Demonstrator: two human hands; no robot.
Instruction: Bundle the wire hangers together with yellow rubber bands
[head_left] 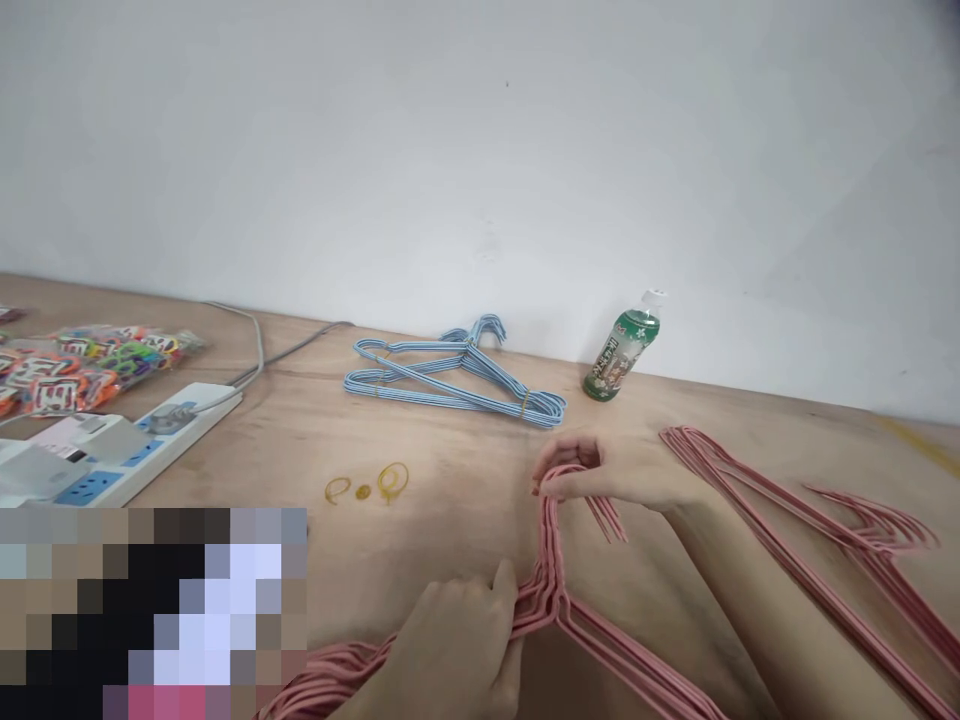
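A bundle of pink wire hangers (553, 560) stands in front of me, with the hooks at the top. My right hand (585, 472) is closed round the curved hooks, thumb in front and fingers behind. Lower down, my left hand (461, 640) grips the left shoulder of the same bundle just beside the neck. More pink wires (341, 665) spread out to the left behind that wrist. To the right of my right forearm lies another stack of pink hangers (817, 530), its hooks pointing right.
Blue hangers (457, 375), bound with yellow ties, lie near the wall. A green-labelled bottle (622, 345) stands to their right. Yellow rubber bands (392, 482) lie left of centre. A power strip (150, 445) and bagged colourful items (82, 370) occupy the left. Pixel blocks cover the lower left corner.
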